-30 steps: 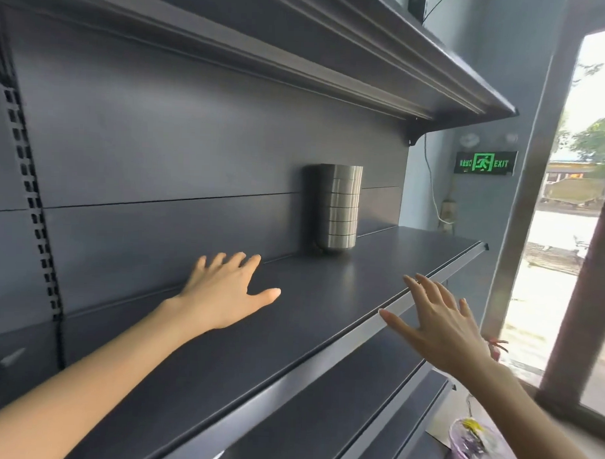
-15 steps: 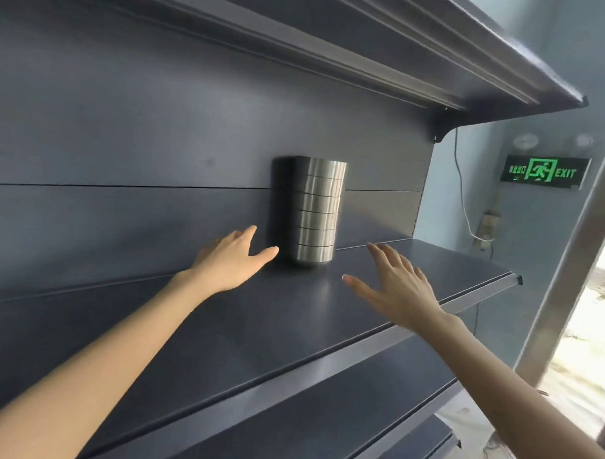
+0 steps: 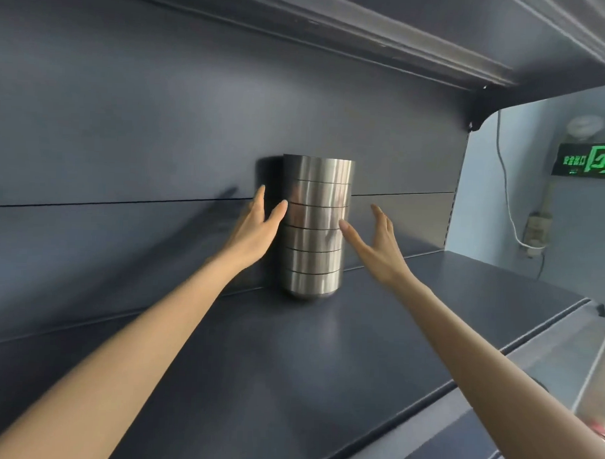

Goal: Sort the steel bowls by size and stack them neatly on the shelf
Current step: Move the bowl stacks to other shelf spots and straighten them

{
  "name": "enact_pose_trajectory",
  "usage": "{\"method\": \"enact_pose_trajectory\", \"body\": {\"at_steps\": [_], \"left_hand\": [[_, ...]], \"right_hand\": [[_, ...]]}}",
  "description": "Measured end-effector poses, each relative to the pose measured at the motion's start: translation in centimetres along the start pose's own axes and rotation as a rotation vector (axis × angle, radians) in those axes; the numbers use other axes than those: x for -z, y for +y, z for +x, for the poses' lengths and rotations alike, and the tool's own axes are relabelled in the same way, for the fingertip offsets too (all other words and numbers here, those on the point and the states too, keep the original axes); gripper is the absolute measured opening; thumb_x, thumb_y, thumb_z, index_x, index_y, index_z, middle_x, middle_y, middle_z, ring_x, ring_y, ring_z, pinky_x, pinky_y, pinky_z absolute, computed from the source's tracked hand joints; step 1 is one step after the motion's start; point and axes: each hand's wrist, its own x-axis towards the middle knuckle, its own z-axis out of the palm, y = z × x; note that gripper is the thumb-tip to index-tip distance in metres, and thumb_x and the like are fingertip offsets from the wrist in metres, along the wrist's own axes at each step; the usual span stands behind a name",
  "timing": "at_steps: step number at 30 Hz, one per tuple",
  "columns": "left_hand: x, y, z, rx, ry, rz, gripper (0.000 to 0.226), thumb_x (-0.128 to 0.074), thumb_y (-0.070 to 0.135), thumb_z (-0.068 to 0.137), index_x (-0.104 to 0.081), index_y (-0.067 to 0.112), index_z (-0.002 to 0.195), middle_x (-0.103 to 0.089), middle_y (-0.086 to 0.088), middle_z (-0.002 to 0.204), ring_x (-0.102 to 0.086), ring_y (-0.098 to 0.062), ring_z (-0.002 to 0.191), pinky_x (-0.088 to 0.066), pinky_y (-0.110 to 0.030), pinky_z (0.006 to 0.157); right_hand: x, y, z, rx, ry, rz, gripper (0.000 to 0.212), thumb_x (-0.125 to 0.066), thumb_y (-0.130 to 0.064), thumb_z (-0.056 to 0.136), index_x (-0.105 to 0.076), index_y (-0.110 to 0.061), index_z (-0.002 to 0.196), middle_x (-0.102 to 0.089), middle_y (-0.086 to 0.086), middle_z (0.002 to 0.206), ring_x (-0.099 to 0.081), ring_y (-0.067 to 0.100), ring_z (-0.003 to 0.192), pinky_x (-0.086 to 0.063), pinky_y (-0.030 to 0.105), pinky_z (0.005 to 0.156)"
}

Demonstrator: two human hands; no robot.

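6 brushed-steel bowls (image 3: 314,236) nested in 1 upright, even stack — round-bottomed, same width — standing at the rear of the dark shelf (image 3: 289,366).

We cannot tell whether the left hand (image 3: 255,229) or right hand (image 3: 377,247) touches the bowl stack (image 3: 315,229). The right edge cuts off the exit sign (image 3: 588,159).

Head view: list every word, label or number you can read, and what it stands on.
"安全出口", green, on the wall sign, which the frame's right edge cuts off.
Small green marks under those characters: too blurred to read.
No text on the stack of steel bowls or the shelf.
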Motion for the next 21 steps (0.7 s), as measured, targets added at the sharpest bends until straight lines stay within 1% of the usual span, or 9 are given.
{"method": "enact_pose_trajectory", "body": {"at_steps": [4,8,10,13,15,17,18,20,21], "left_hand": [[-2.3,-0.7,2.8,-0.036,0.116,-0.125,0.063,-0.033,0.048,0.101,-0.008,0.025,0.155,-0.013,0.003,0.162,-0.012,-0.012,0.148,-0.01,-0.032,0.117],[-4.3,-0.9,4.8,-0.115,0.24,-0.2,0.059,-0.034,0.042,0.102,-0.013,0.025,0.154,-0.015,0.008,0.161,-0.013,-0.007,0.146,-0.01,-0.025,0.115],[-5.2,-0.7,5.5,-0.149,0.289,-0.243,0.057,-0.036,0.039,0.103,-0.015,0.023,0.154,-0.019,0.007,0.16,-0.016,-0.006,0.145,-0.012,-0.023,0.116],[-6.4,-0.2,6.3,-0.162,0.335,-0.302,0.059,-0.038,0.039,0.102,-0.016,0.023,0.154,-0.023,0.006,0.159,-0.022,-0.006,0.144,-0.017,-0.018,0.112],[-6.8,0.1,6.7,-0.158,0.367,-0.336,0.065,-0.04,0.049,0.098,-0.016,0.026,0.153,-0.025,0.008,0.158,-0.025,-0.006,0.143,-0.02,-0.025,0.116],[-7.1,0.2,7.0,-0.157,0.397,-0.363,0.078,-0.041,0.065,0.087,-0.017,0.031,0.153,-0.028,0.01,0.157,-0.028,-0.006,0.142,-0.023,-0.032,0.118],[-7.3,0.3,7.0,-0.157,0.406,-0.38,0.082,-0.041,0.069,0.082,-0.017,0.032,0.152,-0.03,0.012,0.156,-0.03,-0.005,0.141,-0.024,-0.034,0.118],[-7.6,0.4,7.1,-0.153,0.417,-0.414,0.086,-0.044,0.071,0.079,-0.019,0.033,0.152,-0.033,0.014,0.154,-0.032,-0.002,0.14,-0.025,-0.036,0.118],[-7.8,0.4,7.0,-0.153,0.424,-0.421,0.086,-0.045,0.071,0.078,-0.02,0.034,0.152,-0.034,0.016,0.153,-0.033,-0.001,0.139,-0.026,-0.037,0.118]], "right_hand": [[-1.2,1.7,3.7,-0.009,0.069,0.234,0.087,-0.052,-0.064,0.083,-0.013,-0.027,0.152,-0.018,-0.009,0.156,-0.025,0.014,0.142,-0.024,0.042,0.117],[-2.8,2.1,6.8,0.037,0.095,0.412,0.072,-0.052,-0.05,0.092,-0.017,-0.029,0.151,-0.025,-0.007,0.155,-0.034,0.014,0.138,-0.029,0.03,0.112],[-3.7,1.8,8.0,0.062,0.074,0.482,0.07,-0.051,-0.047,0.094,-0.017,-0.028,0.152,-0.029,-0.006,0.154,-0.035,0.013,0.138,-0.028,0.026,0.111],[-4.8,1.6,9.1,0.136,0.039,0.538,0.076,-0.049,-0.055,0.089,-0.018,-0.024,0.152,-0.029,-0.01,0.154,-0.03,0.003,0.14,-0.025,0.032,0.117],[-5.0,1.6,9.6,0.17,0.034,0.573,0.077,-0.047,-0.055,0.088,-0.018,-0.024,0.152,-0.029,-0.013,0.154,-0.028,-0.001,0.139,-0.025,0.032,0.118],[-5.0,1.7,9.9,0.187,0.022,0.616,0.076,-0.046,-0.054,0.089,-0.016,-0.026,0.152,-0.027,-0.014,0.155,-0.026,-0.001,0.14,-0.024,0.032,0.118],[-4.9,1.8,10.1,0.194,0.016,0.637,0.076,-0.047,-0.054,0.088,-0.016,-0.027,0.152,-0.025,-0.015,0.156,-0.024,-0.002,0.141,-0.023,0.031,0.118],[-4.8,2.0,10.3,0.211,0.004,0.669,0.075,-0.048,-0.052,0.089,-0.015,-0.027,0.153,-0.024,-0.016,0.156,-0.024,-0.005,0.14,-0.023,0.025,0.117],[-4.8,2.1,10.4,0.222,0.002,0.674,0.073,-0.048,-0.05,0.091,-0.016,-0.027,0.153,-0.025,-0.018,0.155,-0.026,-0.009,0.137,-0.025,0.019,0.114]]}}
